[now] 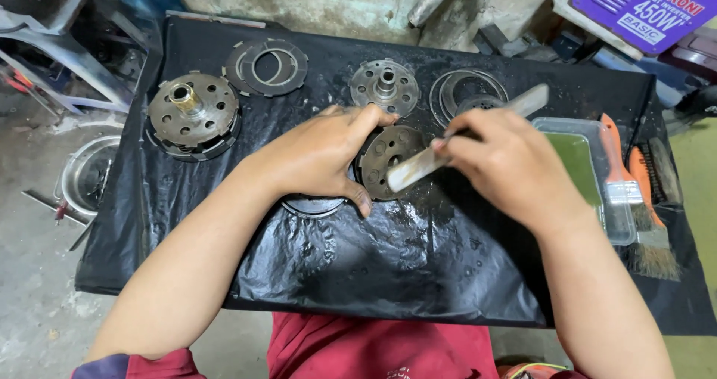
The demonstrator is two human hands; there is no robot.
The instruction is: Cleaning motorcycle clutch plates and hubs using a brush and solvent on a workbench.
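At far left on the black-covered surface [418,274] sits a clutch assembly [193,117], with flat ring plates [267,66] just right of it. The left hand [317,159] keeps its grip clenched on a perforated metal hub [390,160] at centre. The right hand [497,162] grasps a flat brush [455,140], its tip touching the hub. At right lie a clear plastic tray [590,177] and two orange-handled brushes [635,192].
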